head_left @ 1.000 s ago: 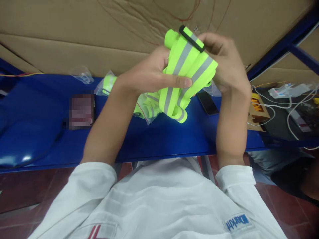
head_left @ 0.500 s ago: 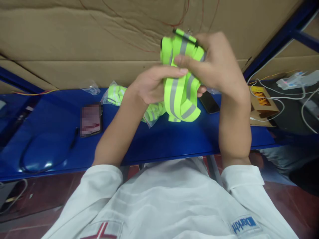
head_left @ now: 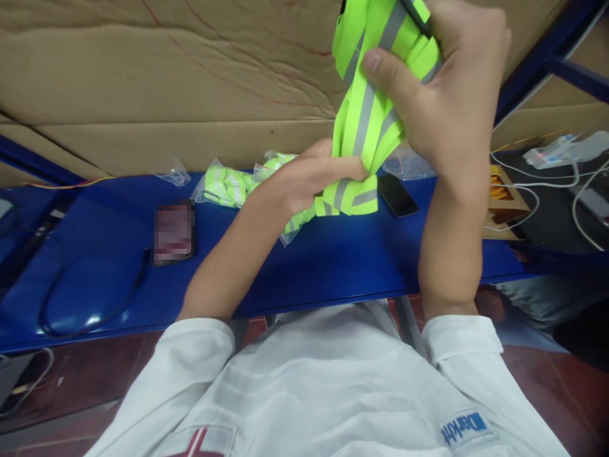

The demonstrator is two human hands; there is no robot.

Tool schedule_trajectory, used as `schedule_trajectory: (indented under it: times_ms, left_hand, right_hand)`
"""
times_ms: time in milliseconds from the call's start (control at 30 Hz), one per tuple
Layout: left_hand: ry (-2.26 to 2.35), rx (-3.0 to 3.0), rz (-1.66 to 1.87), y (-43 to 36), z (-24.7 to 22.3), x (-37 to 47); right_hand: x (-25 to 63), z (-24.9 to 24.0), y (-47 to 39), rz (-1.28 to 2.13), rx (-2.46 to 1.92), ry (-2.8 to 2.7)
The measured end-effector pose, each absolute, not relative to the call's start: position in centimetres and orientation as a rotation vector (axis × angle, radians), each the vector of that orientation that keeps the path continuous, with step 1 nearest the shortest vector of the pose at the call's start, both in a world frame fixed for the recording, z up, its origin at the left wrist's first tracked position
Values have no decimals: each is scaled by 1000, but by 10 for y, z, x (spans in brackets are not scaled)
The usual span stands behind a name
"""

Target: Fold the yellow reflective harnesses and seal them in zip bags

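Observation:
A bundle of neon yellow-green straps (head_left: 366,108) with grey reflective stripes is held up above the blue table. My right hand (head_left: 442,89) grips its upper part, thumb across the front and the other fingers behind it. Lower down, my left hand (head_left: 318,174) is closed round the bottom of the straps, where a folded end sticks out below. Black parts show at the top of the bundle, partly cut off by the frame's edge. Under and beside my left forearm lie similar yellow-green straps (head_left: 226,186) in clear plastic bags.
On the blue table (head_left: 333,266) are a phone with a blurred screen (head_left: 174,233), a dark phone (head_left: 397,195), a black cable (head_left: 45,304) and clear plastic bags (head_left: 408,164). At the right stand an open cardboard box (head_left: 507,206) and white cables. Cardboard (head_left: 166,76) rises behind.
My right hand has moved up and right with the top of the bundle. My left hand has shifted slightly down, and the straps between them are stretched longer; the hanging loop is gone.

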State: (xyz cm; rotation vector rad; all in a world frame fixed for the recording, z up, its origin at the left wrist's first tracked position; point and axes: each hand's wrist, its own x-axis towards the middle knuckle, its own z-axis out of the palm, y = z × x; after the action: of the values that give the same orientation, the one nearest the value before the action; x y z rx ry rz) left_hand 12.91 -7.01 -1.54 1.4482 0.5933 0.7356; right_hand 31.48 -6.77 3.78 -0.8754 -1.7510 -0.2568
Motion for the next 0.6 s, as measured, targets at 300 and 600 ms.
schedule_trajectory:
  times_ms: [300,600]
  left_hand:
    - [474,1516,674,-70,-16,130]
    - [384,1793,1016,-56,-4,107]
  right_hand:
    - [317,46,-82,-438,-973,-1746]
    - [354,46,-68,-316,-975,-1610]
